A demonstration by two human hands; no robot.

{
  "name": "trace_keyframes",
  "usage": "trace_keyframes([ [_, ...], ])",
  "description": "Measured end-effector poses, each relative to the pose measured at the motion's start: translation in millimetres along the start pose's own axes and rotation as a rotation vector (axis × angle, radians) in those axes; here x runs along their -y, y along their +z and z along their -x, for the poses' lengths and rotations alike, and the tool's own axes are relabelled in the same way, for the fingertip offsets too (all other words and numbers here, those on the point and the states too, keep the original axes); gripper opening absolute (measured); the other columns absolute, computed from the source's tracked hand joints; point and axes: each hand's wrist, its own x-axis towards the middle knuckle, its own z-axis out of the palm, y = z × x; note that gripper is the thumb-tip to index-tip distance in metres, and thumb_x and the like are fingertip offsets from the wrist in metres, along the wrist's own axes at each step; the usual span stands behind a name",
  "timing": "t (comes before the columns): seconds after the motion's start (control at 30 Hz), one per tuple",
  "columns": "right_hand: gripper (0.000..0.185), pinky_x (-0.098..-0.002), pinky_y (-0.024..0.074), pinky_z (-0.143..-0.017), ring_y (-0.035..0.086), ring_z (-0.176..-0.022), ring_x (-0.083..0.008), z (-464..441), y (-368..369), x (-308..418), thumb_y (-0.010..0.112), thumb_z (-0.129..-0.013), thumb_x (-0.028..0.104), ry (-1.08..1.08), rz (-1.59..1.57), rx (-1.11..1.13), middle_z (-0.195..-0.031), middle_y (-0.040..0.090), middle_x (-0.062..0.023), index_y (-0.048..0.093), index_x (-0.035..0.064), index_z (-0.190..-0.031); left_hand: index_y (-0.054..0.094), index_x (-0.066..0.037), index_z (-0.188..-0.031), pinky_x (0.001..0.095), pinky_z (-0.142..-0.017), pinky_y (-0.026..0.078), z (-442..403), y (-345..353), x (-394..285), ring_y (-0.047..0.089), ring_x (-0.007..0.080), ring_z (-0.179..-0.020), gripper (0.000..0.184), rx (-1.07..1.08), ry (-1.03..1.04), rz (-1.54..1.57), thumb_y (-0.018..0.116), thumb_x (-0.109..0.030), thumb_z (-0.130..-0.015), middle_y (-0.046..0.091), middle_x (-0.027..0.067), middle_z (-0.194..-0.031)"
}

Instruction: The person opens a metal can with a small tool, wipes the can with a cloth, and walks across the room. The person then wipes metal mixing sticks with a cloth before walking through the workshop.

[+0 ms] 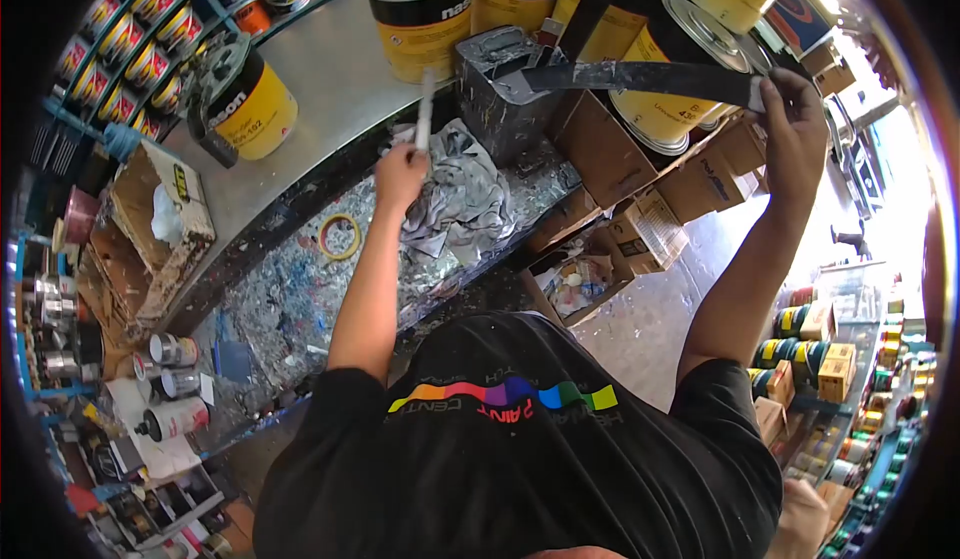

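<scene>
Head view: paint-spattered bench (285,304) nearest, crumpled cloth (465,194) on it. Left hand (400,174) closed round a pale stick (425,114). Right hand (792,119) pinches one end of a dark strip (640,79); its other end reaches the grey container (505,119). Yellow-black can (420,44) beyond. Step seems to be handling the strip by the container; next move calls for a firm pinch.
</scene>
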Motion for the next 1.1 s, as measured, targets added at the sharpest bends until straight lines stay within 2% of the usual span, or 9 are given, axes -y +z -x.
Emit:
trace_keyframes([
  [0.13,0.024,-0.0239,0.0576,-0.069,0.064,-0.09,-0.0129,52.2,-23.2,3.9,0.066,-0.094,0.008,0.185,-0.123,0.0,-0.103,0.06,-0.0072,0.059,-0.0025,-0.114,0.07,-0.001,-0.092,0.0361,-0.066,0.051,-9.1,-62.3,15.0,0.069,0.0262,-0.068,0.022,-0.101,0.002,0.095,0.066,-0.023,-0.088,0.068,0.0158,-0.072],
  [0.33,0.027,-0.0224,0.0561,-0.069,0.062,-0.082,-0.0093,115.6,-43.9,0.3,0.066,-0.09,0.005,0.391,-0.215,0.244,-0.097,0.062,-0.003,0.061,0.0011,-0.116,0.07,0.001,-0.085,0.0403,-0.069,0.053,-60.6,-94.3,43.0,0.07,0.0337,-0.073,0.028,-0.205,0.029,-0.13,0.067,-0.026,-0.087,0.07,0.0177,-0.072],
  [0.37,0.028,-0.0231,0.0564,-0.07,0.061,-0.082,-0.0093,124.5,-44.1,1.0,0.065,-0.089,0.003,0.431,-0.217,0.252,-0.098,0.061,-0.0028,0.061,0.0013,-0.117,0.067,0.002,-0.096,0.0417,-0.077,0.052,-65.7,-96.6,40.4,0.069,0.036,-0.088,0.033,-0.139,-0.119,-0.248,0.069,-0.03,-0.085,0.071,0.0205,-0.089],
  [0.47,0.037,-0.0231,0.0561,-0.07,0.06,-0.085,-0.0081,150.2,-39.7,4.9,0.066,-0.084,0.0,0.547,-0.221,0.284,-0.104,0.062,-0.0031,0.06,0.0018,-0.121,0.061,0.0,-0.111,0.0472,-0.089,0.047,-35.0,-76.3,11.7,0.06,0.0385,-0.11,0.046,-0.516,0.128,-0.607,0.071,-0.036,-0.084,0.065,0.0234,-0.114],
  [0.53,0.05,-0.0223,0.0555,-0.07,0.062,-0.083,-0.0083,165.4,-38.6,-2.3,0.07,-0.079,0.003,0.628,-0.264,0.373,-0.11,0.065,-0.0047,0.058,0.0008,-0.127,0.056,-0.001,-0.122,0.0521,-0.097,0.042,2.6,-42.5,-20.3,0.051,0.0435,-0.117,0.058,-0.13,0.116,-0.233,0.07,-0.042,-0.084,0.054,0.0265,-0.128],
  [0.63,0.063,-0.0217,0.0551,-0.061,0.062,-0.075,-0.0083,181.2,-28.8,-17.4,0.071,-0.074,0.003,0.731,-0.427,0.439,-0.107,0.065,-0.0067,0.053,-0.0013,-0.134,0.055,-0.002,-0.128,0.0521,-0.1,0.044,69.1,56.3,-26.4,0.054,0.0456,-0.107,0.069,0.256,0.035,-0.393,0.072,-0.049,-0.08,0.049,0.0295,-0.132],
  [0.87,0.063,-0.0295,0.053,-0.054,0.063,-0.06,-0.0188,215.8,3.7,-66.8,0.056,-0.071,0.001,0.849,-0.948,0.836,-0.093,0.066,-0.0179,0.043,-0.0077,-0.132,0.064,-0.001,-0.115,0.0485,-0.085,0.053,68.5,84.6,-2.3,0.059,0.04,-0.105,0.053,0.267,0.164,-0.481,0.075,-0.037,-0.079,0.058,0.0256,-0.121],
  [1.0,0.046,-0.0258,0.0442,-0.042,0.051,-0.047,-0.0156,212.5,5.3,-60.2,0.05,-0.076,0.005,0.956,-0.895,0.621,-0.076,0.06,-0.0117,0.049,-0.0073,-0.12,0.067,-0.002,-0.108,0.0441,-0.077,0.052,54.7,72.6,67.1,0.066,0.0327,-0.084,0.036,0.101,0.019,0.473,0.064,-0.032,-0.088,0.067,0.0185,-0.088],
  [1.1,0.037,-0.0237,0.0375,-0.036,0.047,-0.044,-0.0139,209.6,-10.0,-51.3,0.048,-0.08,0.006,1.024,-0.706,0.615,-0.068,0.055,-0.0089,0.052,-0.0067,-0.114,0.06,-0.007,-0.123,0.0448,-0.09,0.053,79.7,23.7,39.1,0.063,0.0293,-0.105,0.049,0.55,-0.266,1.718,0.065,-0.043,-0.089,0.065,0.0111,-0.115],
])
